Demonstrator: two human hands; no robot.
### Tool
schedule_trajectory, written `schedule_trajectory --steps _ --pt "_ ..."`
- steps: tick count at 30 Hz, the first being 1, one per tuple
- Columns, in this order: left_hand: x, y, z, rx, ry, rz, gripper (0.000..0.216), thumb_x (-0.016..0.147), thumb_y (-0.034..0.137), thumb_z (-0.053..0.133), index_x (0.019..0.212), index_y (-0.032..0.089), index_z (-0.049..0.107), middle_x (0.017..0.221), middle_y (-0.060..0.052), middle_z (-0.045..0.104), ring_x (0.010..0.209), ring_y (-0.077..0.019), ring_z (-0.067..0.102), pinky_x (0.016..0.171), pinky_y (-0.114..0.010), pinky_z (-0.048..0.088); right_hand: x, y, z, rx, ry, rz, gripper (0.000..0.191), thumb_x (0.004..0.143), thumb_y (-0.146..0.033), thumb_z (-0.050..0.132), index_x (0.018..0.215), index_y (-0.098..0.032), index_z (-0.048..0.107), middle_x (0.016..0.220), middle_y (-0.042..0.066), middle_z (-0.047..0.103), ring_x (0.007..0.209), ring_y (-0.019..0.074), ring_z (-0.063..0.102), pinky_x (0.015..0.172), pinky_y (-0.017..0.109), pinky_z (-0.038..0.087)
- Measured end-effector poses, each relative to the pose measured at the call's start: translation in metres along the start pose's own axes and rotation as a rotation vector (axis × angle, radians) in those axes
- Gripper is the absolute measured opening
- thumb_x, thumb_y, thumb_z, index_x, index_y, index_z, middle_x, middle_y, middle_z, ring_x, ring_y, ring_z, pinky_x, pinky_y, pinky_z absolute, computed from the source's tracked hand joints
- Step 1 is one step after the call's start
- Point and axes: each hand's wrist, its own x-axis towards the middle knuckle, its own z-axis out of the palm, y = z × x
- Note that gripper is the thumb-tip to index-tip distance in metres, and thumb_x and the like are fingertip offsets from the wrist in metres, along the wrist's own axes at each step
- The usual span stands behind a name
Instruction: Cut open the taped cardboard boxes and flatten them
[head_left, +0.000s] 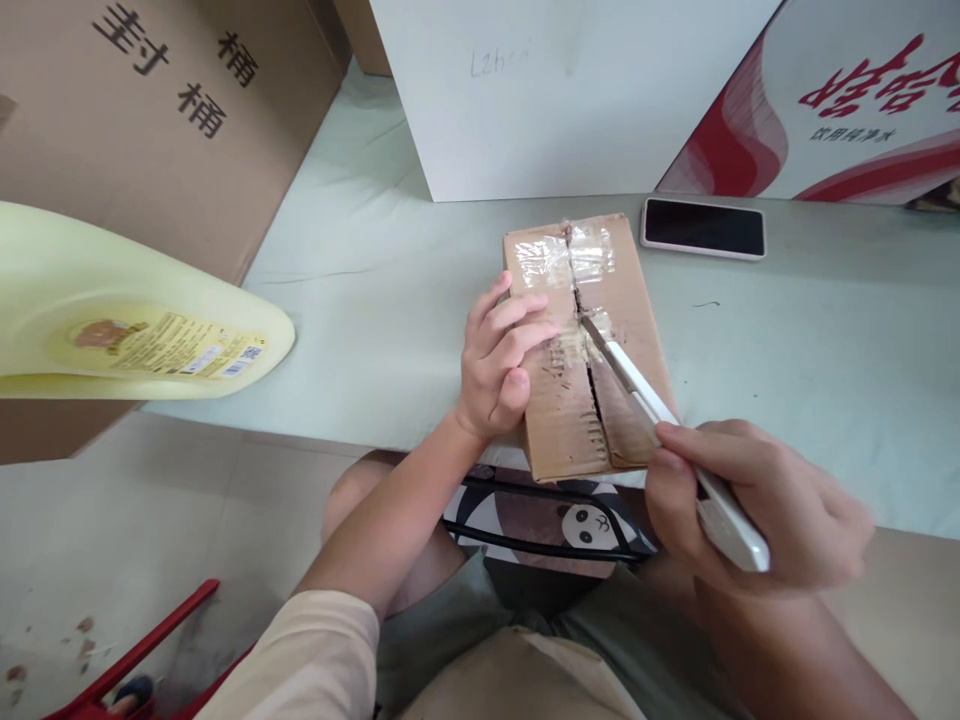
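A small brown cardboard box [551, 400] lies on the pale green cloth in front of me, with wrinkled clear tape [541, 262] across its centre seam. The seam shows a dark gap along much of its length. My left hand [499, 360] rests against the box's left edge, fingers spread, with some fingertips on its top. In my right hand [765, 495] is a white utility knife [649, 400], gripped by its handle. Its blade is out and slants up to the left. The tip touches the seam near the middle piece of tape.
A phone [703, 228] lies right of the box. Behind stand a white box [555, 110] and a red-and-white printed carton [862, 120]. At left are a large brown carton [150, 130] and a yellow bottle [187, 290]. The cloth-covered surface [375, 330] ends before my lap.
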Motion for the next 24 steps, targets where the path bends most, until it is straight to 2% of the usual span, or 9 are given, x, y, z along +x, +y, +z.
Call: schedule_trajectory --steps 5,11,17,21,24 --pt "0.001 0.001 -0.001 -0.025 0.005 0.008 0.054 0.115 0.047 0.019 0.126 0.027 0.068 0.135 -0.005 0.073 0.15 -0.028 0.058 0.129 -0.055 0.049 0.009 -0.001 0.002 -0.01 -0.017 0.009 0.022 0.09 -0.008 0.069 0.097 -0.029 0.069 0.07 -0.005 0.071 0.051 0.0132 0.062 0.048 0.028 0.049" --pt "0.003 0.001 -0.001 -0.007 0.003 0.009 0.056 0.115 0.046 0.017 0.125 0.027 0.068 0.133 -0.005 0.074 0.146 -0.0277 0.062 0.128 -0.054 0.051 0.003 -0.005 -0.006 -0.044 0.012 0.168 0.016 0.092 -0.015 0.069 0.092 -0.031 0.068 0.064 -0.005 0.064 0.048 0.0147 0.058 0.048 0.031 0.05" --pt "0.003 0.0 0.0 -0.023 0.011 0.015 0.055 0.115 0.048 0.018 0.125 0.028 0.068 0.133 -0.005 0.074 0.147 -0.0282 0.062 0.128 -0.055 0.05 0.003 -0.005 -0.008 0.018 -0.051 0.153 0.018 0.09 -0.013 0.069 0.093 -0.031 0.069 0.067 -0.005 0.068 0.048 0.0137 0.06 0.048 0.03 0.049" --pt "0.003 0.0 -0.001 -0.031 0.011 0.007 0.054 0.115 0.047 0.018 0.126 0.029 0.068 0.133 -0.003 0.075 0.148 -0.0254 0.061 0.13 -0.051 0.049 0.0 -0.011 -0.011 -0.012 -0.003 0.222 0.019 0.087 -0.011 0.071 0.09 -0.03 0.069 0.065 -0.006 0.065 0.052 0.0132 0.061 0.054 0.029 0.053" --pt "0.004 0.0 -0.001 -0.017 0.009 0.015 0.054 0.114 0.046 0.018 0.126 0.029 0.068 0.133 -0.003 0.075 0.148 -0.0251 0.06 0.129 -0.051 0.05 0.0 -0.012 -0.012 -0.001 -0.02 0.23 0.018 0.088 -0.011 0.07 0.09 -0.03 0.068 0.065 -0.006 0.065 0.049 0.0125 0.059 0.053 0.029 0.052"
